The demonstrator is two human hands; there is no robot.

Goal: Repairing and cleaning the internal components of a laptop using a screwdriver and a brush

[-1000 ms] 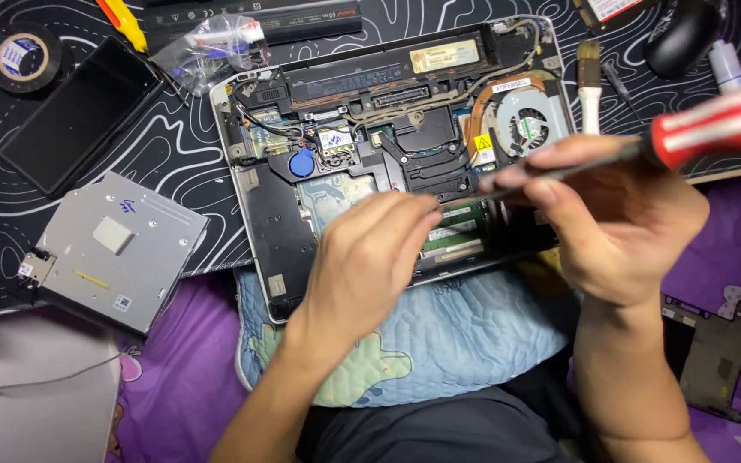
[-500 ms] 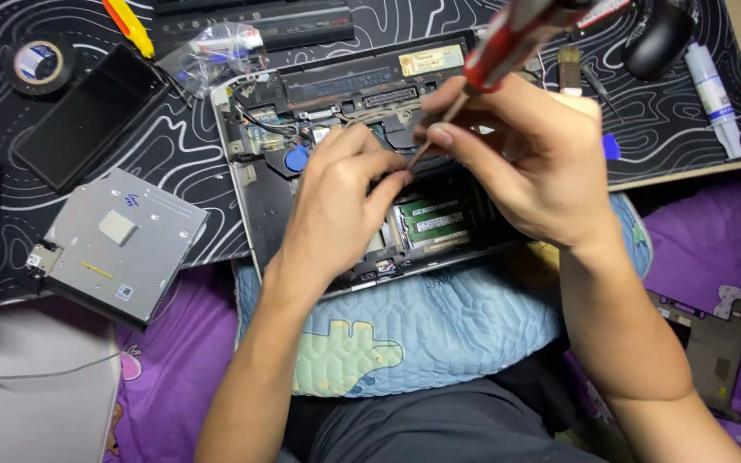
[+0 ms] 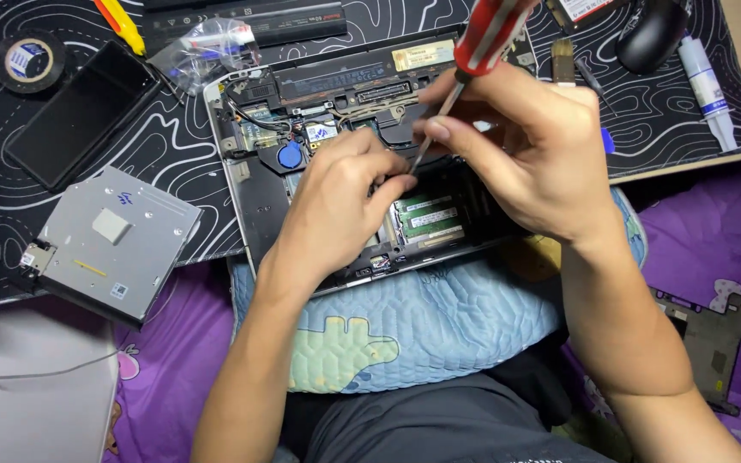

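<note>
Both hands have drawn closer together over the opened laptop [image 3: 259,214] since a second ago, and the screwdriver [image 3: 473,60] now stands steeply instead of lying across. Nearest, a pale blue cushion [image 3: 422,317] props the laptop's front edge. Left hand [image 3: 336,206] rests inside the chassis, fingertips pressed together beside the tip. Right hand [image 3: 516,146] keeps its grip pinching the shaft. Farther left on the surface [image 3: 173,137] lies a grey optical drive [image 3: 113,240]; beyond, a tape roll [image 3: 27,62].

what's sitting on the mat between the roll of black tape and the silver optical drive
In the head view, a flat black rectangular case lies on the mat between the tape roll and the optical drive.
</note>
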